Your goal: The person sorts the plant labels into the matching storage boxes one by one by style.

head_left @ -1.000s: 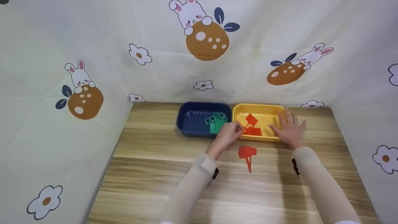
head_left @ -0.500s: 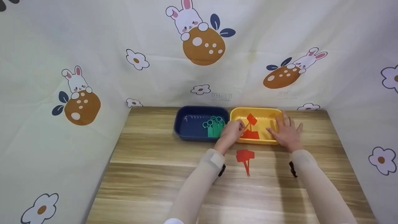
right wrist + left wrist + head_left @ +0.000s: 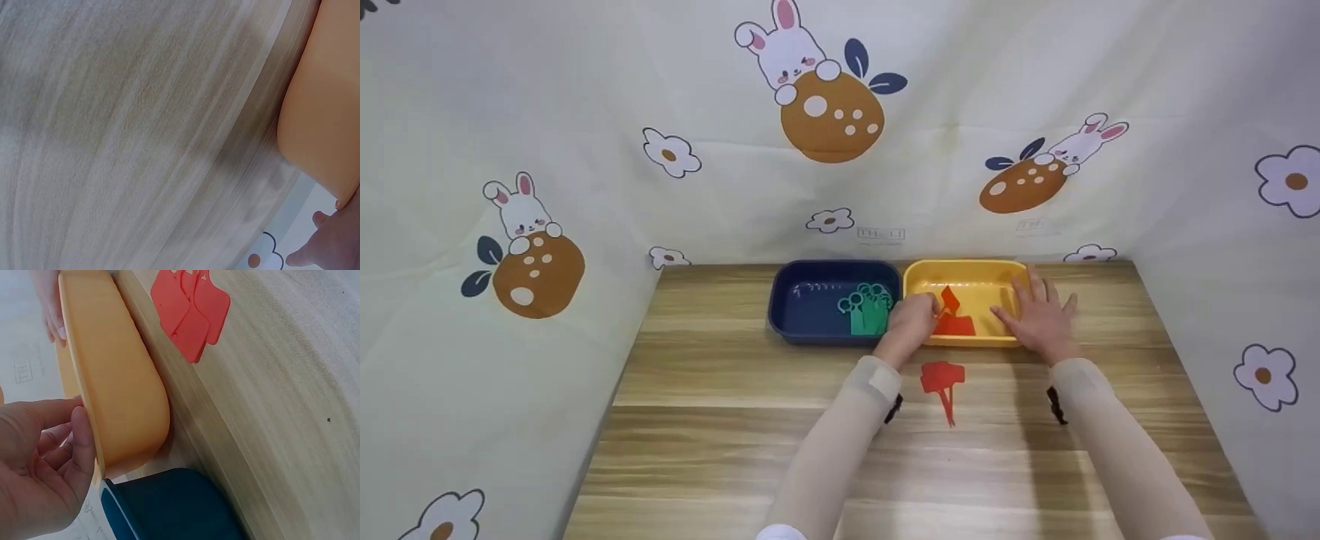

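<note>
My left hand (image 3: 913, 319) reaches over the left front of a yellow tray (image 3: 1012, 341), pinching the thin stem of a red tag (image 3: 950, 300) whose flat head is tilted inside the tray. Below it, more red tags (image 3: 958, 326) lie on the tray floor. In the left wrist view, the thumb and fingertips are right at the yellow rim, and the held tag is hidden behind the wall. My right hand (image 3: 1044, 322) rests with spread fingers over the tray's right rim. Several red tags (image 3: 943, 375) with thin stems lie bunched on the table before the tray.
A dark blue tray (image 3: 799, 339) stands against the yellow one's left side, holding several green tags (image 3: 870, 315) with ring loops. Both trays are near the back edge of the wooden table (image 3: 690, 420). A patterned cloth (image 3: 735, 202) rises behind and at both sides.
The head view has shifted a little. The tag in my left hand has tipped and sits lower, closer to the red tags in the tray. My right hand stays on the rim.
</note>
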Demonstrator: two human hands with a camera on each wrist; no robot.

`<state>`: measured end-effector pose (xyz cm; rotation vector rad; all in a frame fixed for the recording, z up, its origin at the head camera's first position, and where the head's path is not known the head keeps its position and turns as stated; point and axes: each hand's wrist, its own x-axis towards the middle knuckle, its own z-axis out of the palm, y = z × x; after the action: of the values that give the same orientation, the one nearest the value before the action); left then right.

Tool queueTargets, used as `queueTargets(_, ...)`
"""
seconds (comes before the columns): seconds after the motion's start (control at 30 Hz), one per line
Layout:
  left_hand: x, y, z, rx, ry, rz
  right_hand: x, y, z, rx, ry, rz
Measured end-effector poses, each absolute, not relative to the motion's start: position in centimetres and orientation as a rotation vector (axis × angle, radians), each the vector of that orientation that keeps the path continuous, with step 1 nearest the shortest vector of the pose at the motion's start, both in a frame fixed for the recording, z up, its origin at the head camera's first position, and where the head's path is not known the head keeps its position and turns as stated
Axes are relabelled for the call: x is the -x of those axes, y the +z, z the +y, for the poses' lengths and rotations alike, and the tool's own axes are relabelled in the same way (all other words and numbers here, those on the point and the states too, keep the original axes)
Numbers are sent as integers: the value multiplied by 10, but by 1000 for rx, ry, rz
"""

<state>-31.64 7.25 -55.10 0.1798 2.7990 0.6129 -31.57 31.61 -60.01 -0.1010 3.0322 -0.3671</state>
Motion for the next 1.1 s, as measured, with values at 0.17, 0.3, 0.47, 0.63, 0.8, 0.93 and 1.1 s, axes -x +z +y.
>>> queueTargets(0.17, 318, -553, 71, -197, 577, 2811, 317, -603, 316, 119, -332, 3052)
queueTargets(0.3, 318, -552, 70, -210, 558, 2815, 318, -604, 314, 125, -330, 3057)
queueTargets(0.47, 318, -551, 70, -230, 543, 2820, 318, -604, 316, 111, -328, 3053)
queueTargets(0.63, 315, -549, 69, -219, 673, 2783, 317, -604, 317, 109, -348, 3058)
queueTargets(0.8, 303, -546, 64, -292, 832, 2751, 316, -605, 316, 101, -380, 3072)
queueTargets(0.93, 283, -547, 62, -374, 816, 2724, 314, -606, 316, 100, -398, 3062)
queueTargets(1.1, 257, -556, 65, -412, 737, 2630, 316, -605, 318, 93, -378, 3065)
